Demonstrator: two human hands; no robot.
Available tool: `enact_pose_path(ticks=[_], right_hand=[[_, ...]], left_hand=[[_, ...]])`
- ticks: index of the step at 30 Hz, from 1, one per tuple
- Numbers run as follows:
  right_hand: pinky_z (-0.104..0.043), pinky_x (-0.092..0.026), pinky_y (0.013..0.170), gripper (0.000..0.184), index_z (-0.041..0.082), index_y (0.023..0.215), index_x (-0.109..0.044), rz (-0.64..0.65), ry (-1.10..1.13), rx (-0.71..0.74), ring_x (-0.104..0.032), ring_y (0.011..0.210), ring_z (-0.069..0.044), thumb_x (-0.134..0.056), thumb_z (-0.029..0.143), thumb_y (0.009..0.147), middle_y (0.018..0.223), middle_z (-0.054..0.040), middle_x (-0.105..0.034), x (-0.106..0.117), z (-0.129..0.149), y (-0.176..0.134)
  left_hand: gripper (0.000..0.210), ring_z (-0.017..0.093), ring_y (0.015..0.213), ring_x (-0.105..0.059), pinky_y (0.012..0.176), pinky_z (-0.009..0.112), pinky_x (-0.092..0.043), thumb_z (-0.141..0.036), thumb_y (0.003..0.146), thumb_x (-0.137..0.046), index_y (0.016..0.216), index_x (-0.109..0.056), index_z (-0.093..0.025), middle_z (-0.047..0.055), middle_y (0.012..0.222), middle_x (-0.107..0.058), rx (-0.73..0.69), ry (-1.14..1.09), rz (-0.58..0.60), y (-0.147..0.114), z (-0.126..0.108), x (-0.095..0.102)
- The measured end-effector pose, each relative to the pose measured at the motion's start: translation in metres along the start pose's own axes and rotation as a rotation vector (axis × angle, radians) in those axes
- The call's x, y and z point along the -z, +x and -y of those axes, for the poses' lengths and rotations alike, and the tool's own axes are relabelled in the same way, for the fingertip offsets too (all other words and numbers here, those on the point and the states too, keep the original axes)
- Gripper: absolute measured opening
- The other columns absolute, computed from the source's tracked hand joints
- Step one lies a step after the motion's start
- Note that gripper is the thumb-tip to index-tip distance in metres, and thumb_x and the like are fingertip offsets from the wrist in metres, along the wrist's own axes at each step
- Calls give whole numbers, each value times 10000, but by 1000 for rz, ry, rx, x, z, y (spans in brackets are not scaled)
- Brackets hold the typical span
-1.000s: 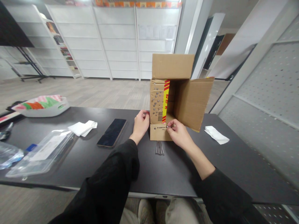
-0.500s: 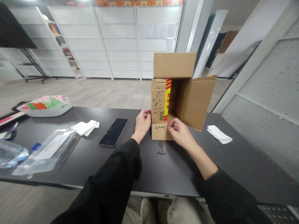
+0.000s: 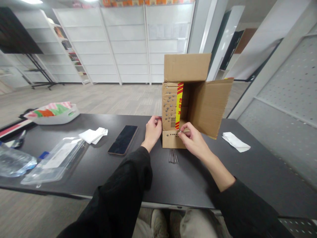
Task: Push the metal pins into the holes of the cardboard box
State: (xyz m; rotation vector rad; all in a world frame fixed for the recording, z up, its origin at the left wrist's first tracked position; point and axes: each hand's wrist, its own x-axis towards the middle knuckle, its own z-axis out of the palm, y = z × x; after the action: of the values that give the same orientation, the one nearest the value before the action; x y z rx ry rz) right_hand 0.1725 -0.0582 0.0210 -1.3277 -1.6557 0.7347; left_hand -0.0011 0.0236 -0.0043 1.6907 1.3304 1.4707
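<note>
An open cardboard box (image 3: 172, 142) stands on the dark table, its opening towards me. Several round nail heads (image 3: 169, 105) dot its left front panel, beside a red-and-yellow tape strip (image 3: 178, 105). My left hand (image 3: 152, 131) is closed at the box's left edge, fingertips against the cardboard and partly hidden. Between thumb and forefinger, my right hand (image 3: 192, 138) pinches a small metal nail (image 3: 180, 132) at the lower flap, by a row of small dark holes (image 3: 172, 134). Most of that nail is hidden by the fingers. Several loose nails (image 3: 173, 156) lie side by side in front of the box.
Left of the box are a phone (image 3: 123, 140), folded tissues (image 3: 93, 135), a clear plastic case (image 3: 55, 162), a plastic bottle (image 3: 16, 162) and a white basket (image 3: 55, 118). Another tissue (image 3: 235, 142) lies to the right. The box's side flap (image 3: 215, 107) sticks out rightwards.
The view has shifted slightly, so everything sits a little further right. My right hand still pinches the nail at the lower flap; its fingers have moved only slightly. The left hand stays at the box edge.
</note>
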Motion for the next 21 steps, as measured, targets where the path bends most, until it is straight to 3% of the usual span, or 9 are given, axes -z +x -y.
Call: enact_pose_path(ticks=[8, 21], right_hand=[[-249, -331, 510, 181, 237, 848, -427, -41, 151, 60, -460, 522, -122, -557, 362, 826, 602, 61, -491, -1, 10, -3], [-246, -366, 520, 142, 206, 743, -496, -13, 107, 83, -474, 553, -115, -588, 313, 724, 635, 28, -530, 1, 11, -5]], left_hand=[[159, 127, 588, -585, 559, 225, -406, -267, 887, -476, 885, -608, -177, 14, 678, -660, 6, 11, -4, -1, -3, 1], [152, 117, 539, -544, 528, 215, -375, -263, 884, -469, 877, -598, -182, -3, 634, -632, -5, 9, -4, -1, 0, 1]])
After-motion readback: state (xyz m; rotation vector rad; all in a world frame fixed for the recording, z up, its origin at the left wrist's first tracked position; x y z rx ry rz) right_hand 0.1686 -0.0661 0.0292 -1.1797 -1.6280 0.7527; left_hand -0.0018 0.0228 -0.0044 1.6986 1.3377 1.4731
